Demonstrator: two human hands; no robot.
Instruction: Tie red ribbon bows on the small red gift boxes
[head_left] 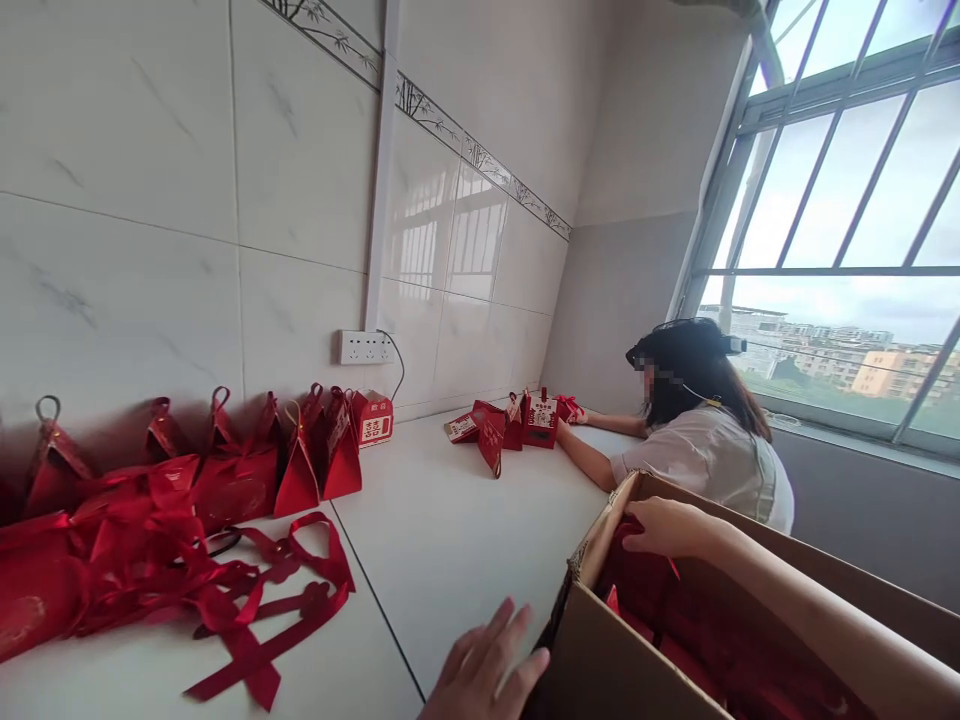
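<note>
My right hand reaches into an open cardboard box, near its far left corner. The fingers are bent against something red there, and what they hold is partly hidden. Dark red packages fill the inside of the box. Just left of the box, my left hand hovers low over the white table, fingers spread and with nothing in them. It is a little blurred.
Red gift boxes with loops stand along the tiled wall at left. Red ribbons lie before them. A co-worker leans over the table's far end, arms by more red boxes. A power strip is on the wall.
</note>
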